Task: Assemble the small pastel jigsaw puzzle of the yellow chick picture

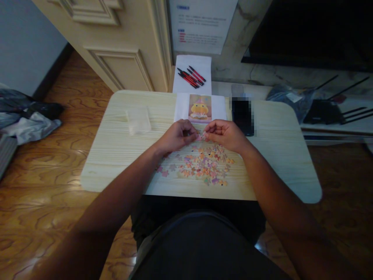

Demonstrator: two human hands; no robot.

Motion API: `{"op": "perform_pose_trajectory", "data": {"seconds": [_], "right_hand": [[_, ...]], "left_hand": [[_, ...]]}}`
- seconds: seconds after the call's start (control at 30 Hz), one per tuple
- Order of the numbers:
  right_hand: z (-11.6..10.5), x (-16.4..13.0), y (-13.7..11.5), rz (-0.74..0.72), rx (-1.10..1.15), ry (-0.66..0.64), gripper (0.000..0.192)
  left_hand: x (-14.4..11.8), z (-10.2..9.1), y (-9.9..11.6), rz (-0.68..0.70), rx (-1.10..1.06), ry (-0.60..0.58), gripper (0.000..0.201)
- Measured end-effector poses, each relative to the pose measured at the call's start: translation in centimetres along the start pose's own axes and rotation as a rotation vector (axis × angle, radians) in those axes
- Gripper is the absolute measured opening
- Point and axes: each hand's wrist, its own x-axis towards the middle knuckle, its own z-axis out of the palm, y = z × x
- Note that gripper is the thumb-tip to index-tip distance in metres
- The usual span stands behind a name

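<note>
Both my hands meet over the middle of the table, just below a printed picture (199, 107) of a yellow cartoon figure. My left hand (180, 135) is closed in a pinch on a small pinkish jigsaw piece (199, 137). Fingertips of my right hand (224, 134) pinch a pale jigsaw piece (204, 135) right beside it; whether the two pieces are joined I cannot tell. Nearer to me lies a loose spread of jigsaw pieces (204, 165) in orange, pink and purple. A few pink and grey pieces (164, 173) lie apart at its left.
On the pale wooden table (113, 155), a clear plastic bag (138, 120) lies left and a black phone-like object (243, 116) right. White paper (180, 109) sits under the picture. Behind it, several red and black pens (191, 76) rest on another sheet. A router (325, 114) stands right.
</note>
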Motion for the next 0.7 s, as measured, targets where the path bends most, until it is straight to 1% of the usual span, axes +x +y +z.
{"op": "perform_pose_trajectory", "data": {"seconds": [0.13, 0.23, 0.37, 0.57, 0.7], "right_hand": [[0.2, 0.1, -0.1, -0.034, -0.015, 0.004, 0.028], [0.5, 0.1, -0.3, -0.086, -0.061, 0.052, 0.028], [1.0, 0.2, -0.3, -0.127, -0.052, 0.089, 0.030], [1.6, 0.1, -0.2, -0.093, -0.001, 0.052, 0.034], [1.7, 0.1, -0.4, -0.087, 0.001, 0.065, 0.038]], "left_hand": [[-0.1, 0.2, 0.1, -0.030, -0.103, -0.030, 0.016], [-0.3, 0.3, 0.3, -0.067, -0.156, -0.045, 0.019], [-0.3, 0.3, 0.4, -0.082, -0.158, -0.069, 0.023], [-0.4, -0.1, 0.5, -0.085, -0.132, -0.093, 0.021], [-0.4, -0.2, 0.6, -0.080, -0.106, -0.110, 0.023]]}}
